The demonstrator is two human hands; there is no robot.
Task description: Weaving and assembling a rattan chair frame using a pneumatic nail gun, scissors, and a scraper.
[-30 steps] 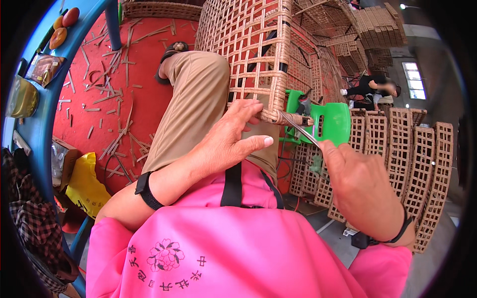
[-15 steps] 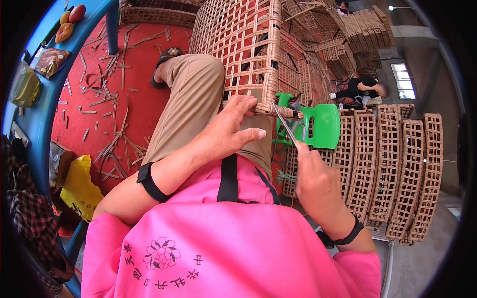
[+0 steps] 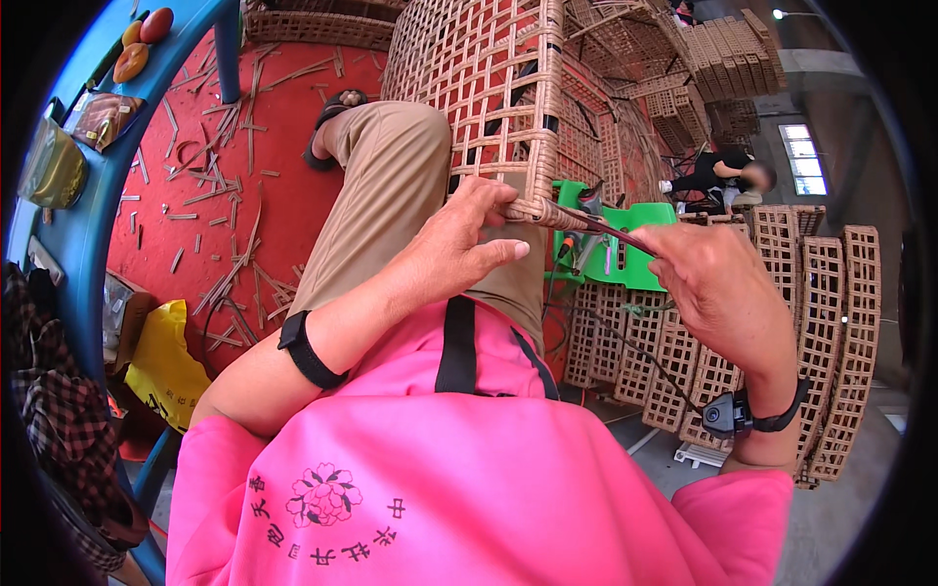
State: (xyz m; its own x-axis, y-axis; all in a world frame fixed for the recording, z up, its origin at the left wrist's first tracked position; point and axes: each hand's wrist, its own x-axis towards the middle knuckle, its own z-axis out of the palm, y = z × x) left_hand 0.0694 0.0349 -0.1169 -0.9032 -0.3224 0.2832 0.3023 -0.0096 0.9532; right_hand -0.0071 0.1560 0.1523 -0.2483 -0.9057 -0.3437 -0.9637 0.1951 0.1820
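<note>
A: So, where is the work now?

B: The tan woven rattan lattice basket frame (image 3: 489, 98) leans on the person's knee. The left hand (image 3: 459, 249) grasps its bottom rim, the fingers pressing on the wrapped edge. The right hand (image 3: 718, 288) is closed around a thin dark rattan strip (image 3: 601, 227), which runs from the rim to this hand.

A: How do they handle, you think?

B: I judge the frame is light but stiff, so holding it at the thick rim is good. The strip looks flexible and a bit springy; better to pinch it close to the rim, or it may slip.

A: And how many of each?

B: One frame in hand and one strip. Behind stand about five finished lattice panels (image 3: 831, 322), upright, side by side, and one green plastic stool (image 3: 635, 259). Many cut pieces (image 3: 225, 186) lie on the red floor (image 3: 283, 215); too many to count.
</note>
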